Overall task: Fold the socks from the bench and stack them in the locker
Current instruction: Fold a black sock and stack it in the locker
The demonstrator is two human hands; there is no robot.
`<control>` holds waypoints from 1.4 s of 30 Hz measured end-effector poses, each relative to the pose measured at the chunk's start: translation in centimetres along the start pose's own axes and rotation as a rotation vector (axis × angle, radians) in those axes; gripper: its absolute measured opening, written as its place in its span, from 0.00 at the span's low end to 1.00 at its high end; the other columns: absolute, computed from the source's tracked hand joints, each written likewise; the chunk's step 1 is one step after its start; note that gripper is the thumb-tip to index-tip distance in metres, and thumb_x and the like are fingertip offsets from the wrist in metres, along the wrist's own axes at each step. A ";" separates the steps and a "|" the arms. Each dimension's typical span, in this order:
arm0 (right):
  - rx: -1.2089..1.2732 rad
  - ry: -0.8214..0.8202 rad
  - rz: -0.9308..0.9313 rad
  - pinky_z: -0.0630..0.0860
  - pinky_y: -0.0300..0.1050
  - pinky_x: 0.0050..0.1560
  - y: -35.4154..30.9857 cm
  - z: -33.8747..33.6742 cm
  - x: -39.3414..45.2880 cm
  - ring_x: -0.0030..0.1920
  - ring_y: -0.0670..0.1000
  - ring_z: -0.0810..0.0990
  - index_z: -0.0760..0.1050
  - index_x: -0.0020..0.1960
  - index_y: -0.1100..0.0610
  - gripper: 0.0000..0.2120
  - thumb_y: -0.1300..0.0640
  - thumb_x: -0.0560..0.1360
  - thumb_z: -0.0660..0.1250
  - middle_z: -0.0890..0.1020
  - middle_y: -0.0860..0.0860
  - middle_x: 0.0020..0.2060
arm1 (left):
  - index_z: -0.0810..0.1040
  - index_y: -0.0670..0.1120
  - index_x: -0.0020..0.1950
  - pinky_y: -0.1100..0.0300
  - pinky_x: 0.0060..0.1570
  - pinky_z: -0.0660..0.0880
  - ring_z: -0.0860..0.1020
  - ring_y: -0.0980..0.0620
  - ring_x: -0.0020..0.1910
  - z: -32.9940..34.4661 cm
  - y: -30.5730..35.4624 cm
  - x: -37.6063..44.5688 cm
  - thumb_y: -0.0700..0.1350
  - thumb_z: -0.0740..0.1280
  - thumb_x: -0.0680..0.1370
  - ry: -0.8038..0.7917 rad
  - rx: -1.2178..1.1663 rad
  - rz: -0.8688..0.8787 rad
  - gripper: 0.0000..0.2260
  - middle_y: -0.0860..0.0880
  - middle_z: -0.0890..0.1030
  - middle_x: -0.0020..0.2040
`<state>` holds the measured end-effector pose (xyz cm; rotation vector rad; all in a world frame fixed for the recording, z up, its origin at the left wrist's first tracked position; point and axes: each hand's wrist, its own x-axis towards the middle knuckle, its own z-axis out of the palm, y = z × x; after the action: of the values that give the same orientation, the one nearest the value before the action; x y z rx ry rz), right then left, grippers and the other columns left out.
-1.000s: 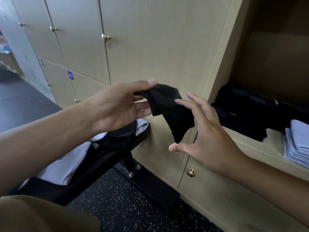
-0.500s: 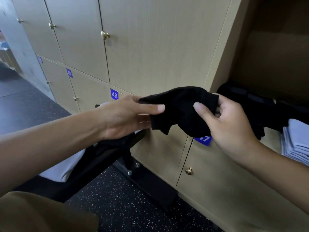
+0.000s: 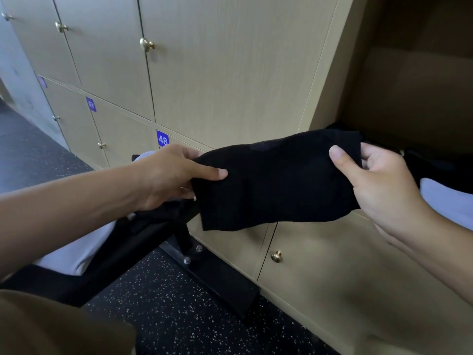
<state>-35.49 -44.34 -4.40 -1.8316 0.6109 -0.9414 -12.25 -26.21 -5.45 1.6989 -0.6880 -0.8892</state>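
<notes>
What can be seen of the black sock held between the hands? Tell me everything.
The black sock is plain, dark knit fabric with no visible pattern. It is stretched out flat and roughly level in the air, in front of the locker doors. The left hand pinches its left end, thumb on top. The right hand grips its right end, thumb across the front. Its lower edge hangs loose. Only the hands touch it.
</notes>
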 end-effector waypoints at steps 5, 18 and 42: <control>-0.056 -0.050 0.151 0.80 0.48 0.58 0.5 -0.9 -0.2 0.51 0.44 0.86 0.82 0.53 0.46 0.09 0.49 0.83 0.63 0.88 0.43 0.48 | 0.84 0.38 0.55 0.56 0.41 0.72 0.74 0.43 0.41 -0.2 -0.2 -0.2 0.58 0.82 0.65 0.029 0.055 -0.023 0.29 0.36 0.83 0.48; -0.157 0.026 0.175 0.79 0.51 0.60 0.2 -1.1 0.5 0.55 0.47 0.83 0.77 0.64 0.50 0.12 0.48 0.84 0.60 0.85 0.44 0.51 | 0.74 0.30 0.66 0.51 0.64 0.79 0.86 0.48 0.55 0.2 0.4 -0.3 0.45 0.70 0.80 0.067 -0.071 0.131 0.22 0.37 0.82 0.64; 0.036 -0.086 0.086 0.78 0.33 0.36 -2.7 1.9 -1.8 0.42 0.47 0.87 0.83 0.54 0.58 0.07 0.58 0.77 0.72 0.88 0.50 0.41 | 0.71 0.45 0.40 0.66 0.20 0.66 0.70 0.57 0.20 5.5 2.7 -2.4 0.43 0.74 0.78 0.179 0.076 0.302 0.13 0.45 0.75 0.36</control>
<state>-35.00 -40.87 -3.06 -1.7900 0.6111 -0.8071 -18.22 -28.02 -3.24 1.6622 -0.8371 -0.4991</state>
